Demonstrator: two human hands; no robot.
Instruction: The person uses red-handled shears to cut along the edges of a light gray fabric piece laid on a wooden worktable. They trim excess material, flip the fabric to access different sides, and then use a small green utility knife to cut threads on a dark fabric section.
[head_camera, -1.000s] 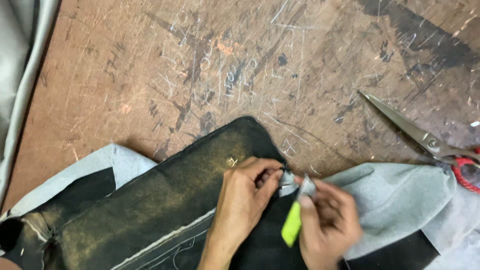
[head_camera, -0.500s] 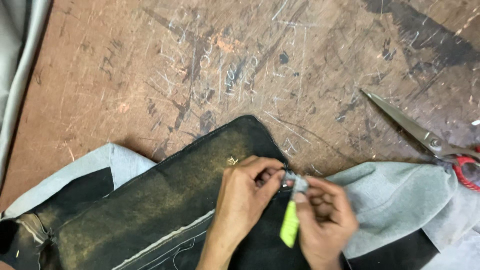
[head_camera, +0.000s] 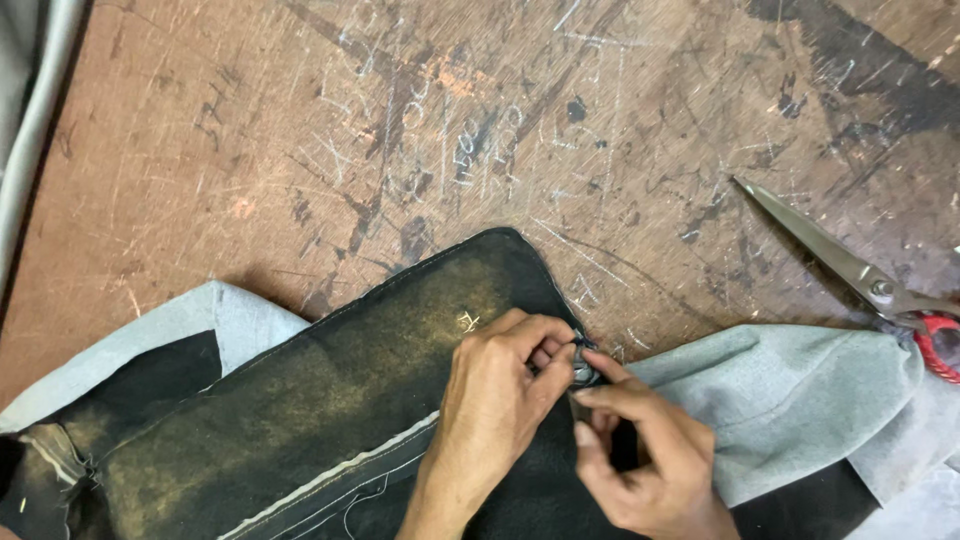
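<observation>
Where the dark faded denim panel (head_camera: 330, 400) runs lower left to centre, left hand (head_camera: 500, 385) and right hand (head_camera: 640, 450) both pinch a small metal fastener (head_camera: 583, 372) at its right edge.

Bare scratched wooden worktop (head_camera: 300, 130) lies open above and left of both hands. Scissors (head_camera: 850, 270) lie to the right, blades pointing up-left, handle touching grey cloth (head_camera: 800, 400). Dark denim (head_camera: 330, 400) covers the lower left.
</observation>
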